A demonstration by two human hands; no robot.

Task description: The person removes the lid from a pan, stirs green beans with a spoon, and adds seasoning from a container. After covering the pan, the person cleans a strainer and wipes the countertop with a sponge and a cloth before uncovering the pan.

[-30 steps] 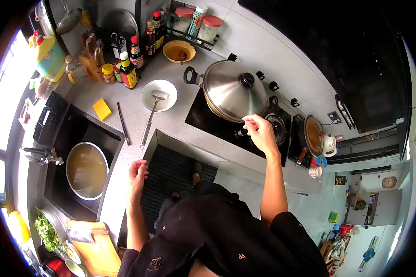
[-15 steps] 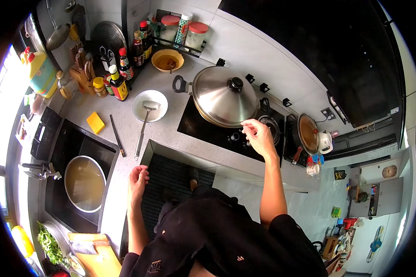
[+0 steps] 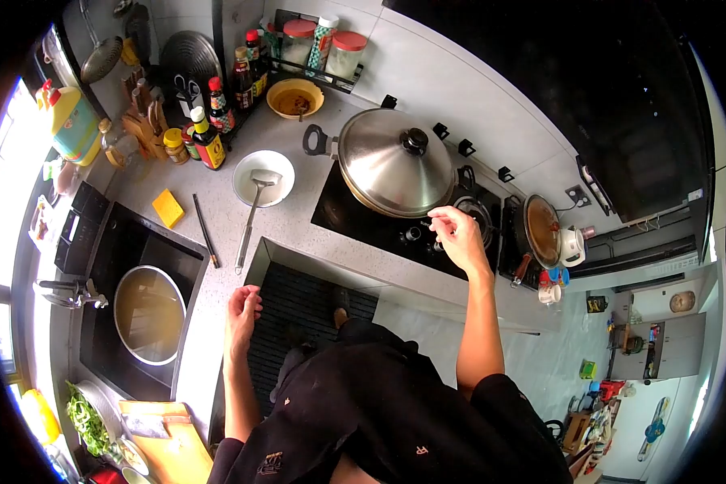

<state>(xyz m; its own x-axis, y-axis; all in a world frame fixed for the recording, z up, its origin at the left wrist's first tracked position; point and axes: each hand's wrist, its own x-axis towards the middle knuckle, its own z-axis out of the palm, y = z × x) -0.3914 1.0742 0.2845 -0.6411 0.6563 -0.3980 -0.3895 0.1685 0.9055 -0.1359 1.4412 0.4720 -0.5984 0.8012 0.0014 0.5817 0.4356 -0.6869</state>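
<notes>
My left hand (image 3: 242, 313) hangs at the counter's front edge, just below the handle of a metal spatula (image 3: 251, 216). Its fingers are loosely curled, and I see nothing in them. The spatula's head rests in a white bowl (image 3: 242, 192) with pale liquid, and its handle reaches over the counter. Above the front of the cooktop (image 3: 363, 226), my right hand (image 3: 461, 240) has bent fingers and a small gap by the thumb, holding nothing visible. Beside it stands a large wok under a domed steel lid (image 3: 387, 161); I cannot tell whether my fingertips touch its rim.
A pot of cloudy liquid (image 3: 148, 315) sits in the dark sink (image 3: 105, 250). A yellow sponge (image 3: 168, 208) and dark chopsticks (image 3: 206, 231) lie beside it. Several sauce bottles, a yellow bowl (image 3: 296, 98) and a second pan (image 3: 539, 230) line the back. A cutting board (image 3: 169, 444) lies lower left.
The view has shifted slightly. My right hand is a little farther right, still bent near the lid's edge. My left hand stays almost in place. The wok, lid and spatula look unchanged.
</notes>
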